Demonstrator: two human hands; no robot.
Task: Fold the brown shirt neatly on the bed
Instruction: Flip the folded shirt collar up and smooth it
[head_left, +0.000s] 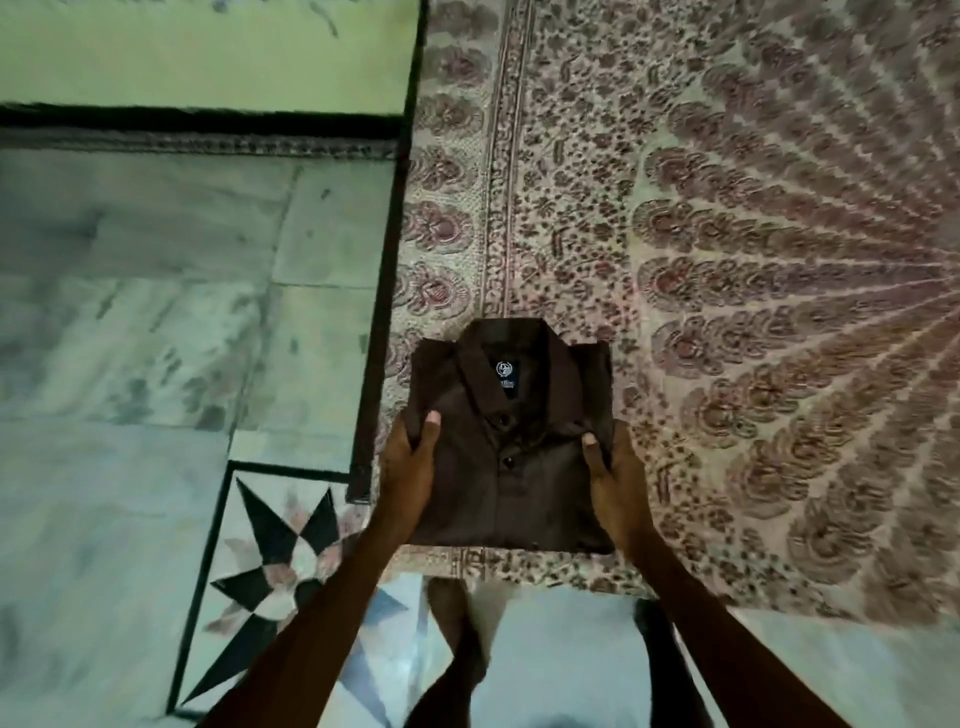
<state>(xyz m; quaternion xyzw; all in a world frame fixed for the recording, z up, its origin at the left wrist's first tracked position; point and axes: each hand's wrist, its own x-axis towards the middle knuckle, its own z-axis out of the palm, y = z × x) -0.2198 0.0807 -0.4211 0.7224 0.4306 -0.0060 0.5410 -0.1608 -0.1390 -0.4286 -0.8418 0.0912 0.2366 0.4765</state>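
Bare forearms (311, 623) reach up from the bottom edge. At their ends the left hand (410, 462) and right hand (610, 467) each pinch a side edge of the dark brown collared shirt (519, 499), thumb laid on top and fingers tucked out of sight beneath. This grip likely keeps the layers from sliding apart. The shirt lies folded into a compact rectangle at the near corner of the bed, with its collar (498, 353) away from the person, buttoned front up and a small dark neck label (503, 382) showing. The folding looks all but done, and the hands seem to be squaring or positioning the bundle. Under it spreads a cream bedsheet printed with maroon floral fans (727, 260). Left of the bed's dark frame edge (395, 234) runs pale marble floor (130, 312) with a black-and-white star inlay (280, 566).
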